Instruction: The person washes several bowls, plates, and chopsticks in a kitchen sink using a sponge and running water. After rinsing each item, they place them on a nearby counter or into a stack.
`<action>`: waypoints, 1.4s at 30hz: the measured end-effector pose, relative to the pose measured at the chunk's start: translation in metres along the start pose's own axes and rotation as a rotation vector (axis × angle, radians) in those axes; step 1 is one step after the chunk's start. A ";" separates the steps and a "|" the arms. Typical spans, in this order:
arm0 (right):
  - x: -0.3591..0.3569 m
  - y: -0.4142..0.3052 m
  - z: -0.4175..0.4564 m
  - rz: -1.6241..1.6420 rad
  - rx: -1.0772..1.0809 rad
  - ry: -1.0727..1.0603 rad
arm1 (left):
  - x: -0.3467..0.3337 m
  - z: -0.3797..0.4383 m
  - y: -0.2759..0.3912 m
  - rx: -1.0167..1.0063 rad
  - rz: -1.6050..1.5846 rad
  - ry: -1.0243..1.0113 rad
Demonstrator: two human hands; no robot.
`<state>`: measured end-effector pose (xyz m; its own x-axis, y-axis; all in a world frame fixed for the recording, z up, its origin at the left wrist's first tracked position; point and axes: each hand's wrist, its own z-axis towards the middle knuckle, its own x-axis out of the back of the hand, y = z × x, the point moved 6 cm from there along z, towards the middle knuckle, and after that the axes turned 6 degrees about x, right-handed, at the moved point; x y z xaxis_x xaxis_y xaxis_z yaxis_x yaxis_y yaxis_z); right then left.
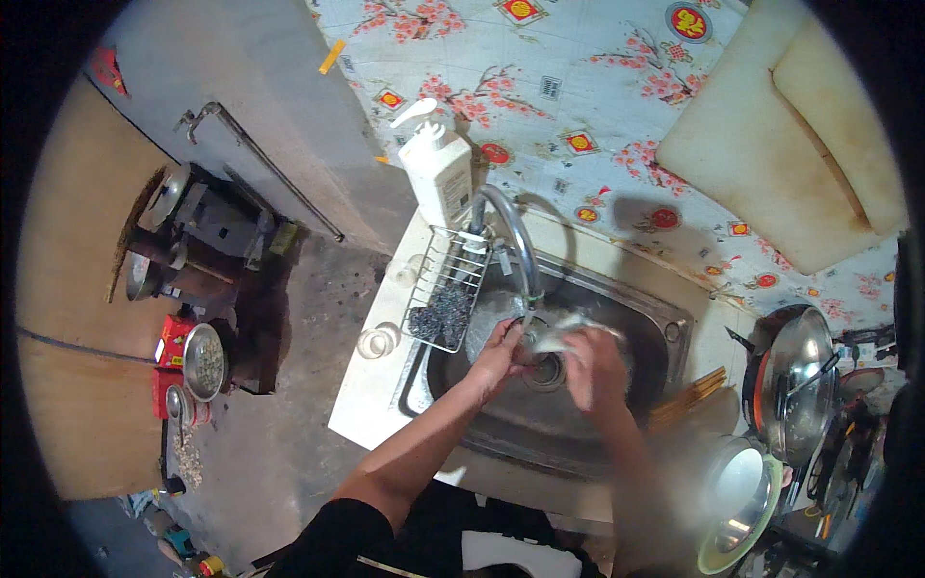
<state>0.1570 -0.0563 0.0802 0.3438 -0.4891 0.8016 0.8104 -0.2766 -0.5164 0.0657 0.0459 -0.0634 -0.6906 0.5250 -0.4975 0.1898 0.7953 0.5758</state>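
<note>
My left hand (497,357) is under the curved metal faucet (531,271), above the stainless steel sink (506,426). Its fingers grip the edge of a small round vessel (533,334), apparently clear; its exact kind cannot be made out. To its right, my right hand (596,368) holds a whitish cloth-like thing (553,341), blurred and close to the vessel. Behind my left hand, a clear, shiny thing (488,325) lies in the sink, partly hidden. The round drain (545,373) shows between and below the hands.
A wire rack (452,271) with dark metal scourers (441,314) sits at the sink's left edge, beside a glass jar (376,342). A white pump bottle (437,173) stands behind it. Chopsticks (690,397), a lidded pan (795,383) and a white bowl (736,473) are at right.
</note>
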 end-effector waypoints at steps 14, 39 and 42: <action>-0.109 0.015 -0.007 -0.045 0.361 -0.415 | 0.003 0.042 -0.009 -0.001 -0.019 -0.094; -0.090 0.002 -0.012 -0.004 0.604 -0.161 | 0.005 0.026 -0.002 0.289 -0.182 -0.071; -0.104 0.003 -0.017 0.069 0.384 -0.103 | -0.002 0.024 -0.006 0.214 -0.255 -0.127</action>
<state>0.1156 -0.0198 -0.0098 0.4331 -0.4053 0.8051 0.8956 0.0928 -0.4351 0.0830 0.0474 -0.0813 -0.6448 0.3238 -0.6924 0.1733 0.9442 0.2802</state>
